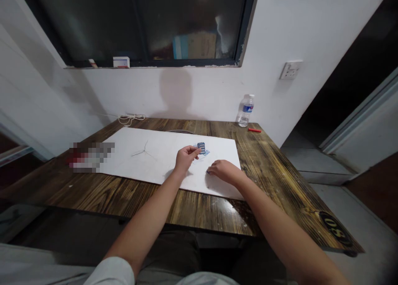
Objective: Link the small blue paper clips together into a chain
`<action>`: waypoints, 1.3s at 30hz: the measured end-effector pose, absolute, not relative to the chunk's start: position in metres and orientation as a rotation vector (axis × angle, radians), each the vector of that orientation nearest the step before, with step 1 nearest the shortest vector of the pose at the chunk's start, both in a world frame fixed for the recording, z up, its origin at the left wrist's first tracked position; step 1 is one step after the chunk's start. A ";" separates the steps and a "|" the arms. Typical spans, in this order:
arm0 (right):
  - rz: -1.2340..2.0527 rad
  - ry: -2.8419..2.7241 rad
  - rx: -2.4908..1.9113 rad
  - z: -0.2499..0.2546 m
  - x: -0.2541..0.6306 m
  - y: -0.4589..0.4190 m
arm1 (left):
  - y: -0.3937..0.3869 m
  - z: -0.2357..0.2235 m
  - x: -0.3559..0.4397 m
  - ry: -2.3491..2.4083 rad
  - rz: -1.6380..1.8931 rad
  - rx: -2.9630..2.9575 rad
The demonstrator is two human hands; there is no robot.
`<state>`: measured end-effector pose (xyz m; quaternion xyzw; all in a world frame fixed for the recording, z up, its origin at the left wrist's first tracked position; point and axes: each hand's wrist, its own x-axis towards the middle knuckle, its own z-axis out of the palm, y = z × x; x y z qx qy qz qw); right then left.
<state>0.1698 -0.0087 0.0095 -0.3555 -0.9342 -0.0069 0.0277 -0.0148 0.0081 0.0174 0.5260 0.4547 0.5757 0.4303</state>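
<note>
My left hand [185, 156] is raised a little over a large white sheet [149, 160] and pinches a small stack of blue striped pieces [201, 147] between thumb and fingers. More of the same blue pieces [205, 153] lie flat on the sheet just beside it. My right hand [224, 171] rests knuckles-up on the sheet to the right, fingers curled, with its fingertips pressed on one small blue piece [207, 172]. A thin pencil-like mark [142, 150] shows on the sheet's left half.
The sheet lies on a dark wooden table [124, 198]. A water bottle [246, 110] and a red pen [254, 130] stand at the back right, a coiled white cord [131, 118] at the back left. A blurred patch [91, 155] covers something at the left.
</note>
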 end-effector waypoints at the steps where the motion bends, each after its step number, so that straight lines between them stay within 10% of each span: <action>1: -0.030 -2.893 -1.101 0.010 0.170 -0.009 | 0.008 0.017 -0.015 1.134 1.436 1.316; 39: 0.316 -2.695 -1.046 -0.004 0.174 0.014 | 0.005 0.022 -0.012 1.125 1.433 1.335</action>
